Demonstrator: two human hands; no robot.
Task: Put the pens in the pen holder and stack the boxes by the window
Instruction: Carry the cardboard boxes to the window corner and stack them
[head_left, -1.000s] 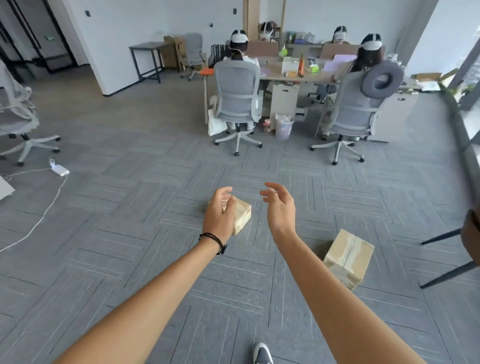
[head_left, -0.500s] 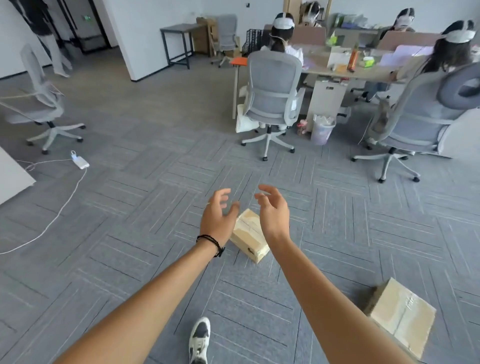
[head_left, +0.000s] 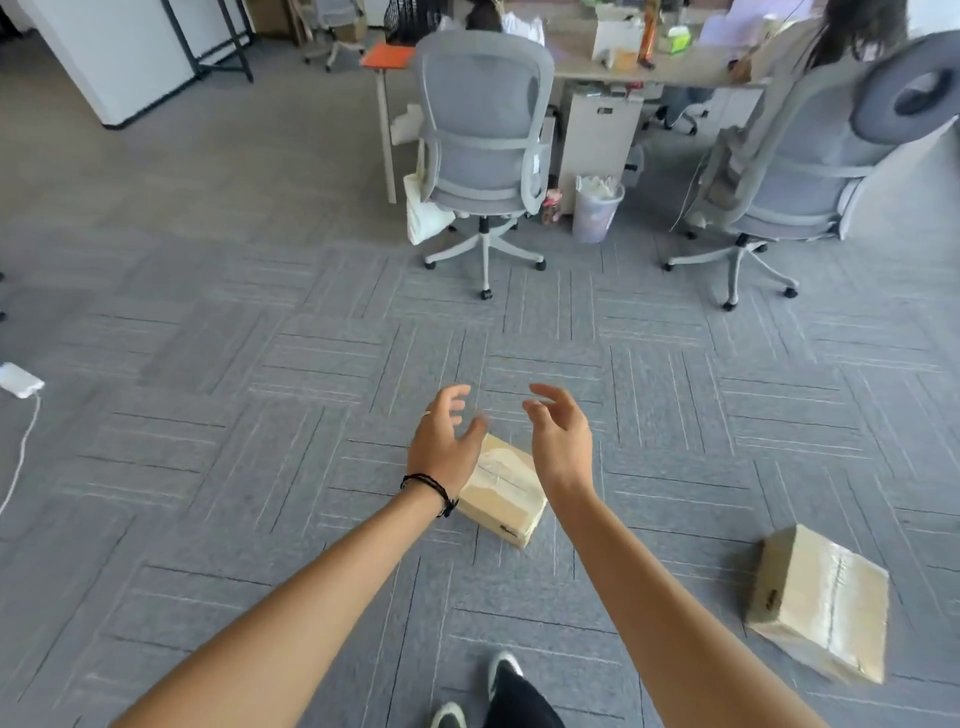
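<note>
While both hands hover empty, the entry is recorded as follows.

Left hand (head_left: 443, 446): fingers spread and loosely curved, nothing held; poised above the small taped carton's left side.
Right hand (head_left: 561, 447): fingers likewise spread, nothing held; poised above the carton's right side.
Small taped carton (head_left: 503, 493): flat on the carpet (head_left: 208, 467), between the hands, skewed to the tile lines.
Larger taped carton (head_left: 821, 603): tilted on the carpet, well apart toward the right edge.
Pens, pen holder, window: not seen.
Risk, grip: slippage is judged likely on glossy tape if the skewed sides are clasped unevenly.
Risk, footing: the shoe (head_left: 501, 670) is near; a dropped carton could be trodden on.
</note>
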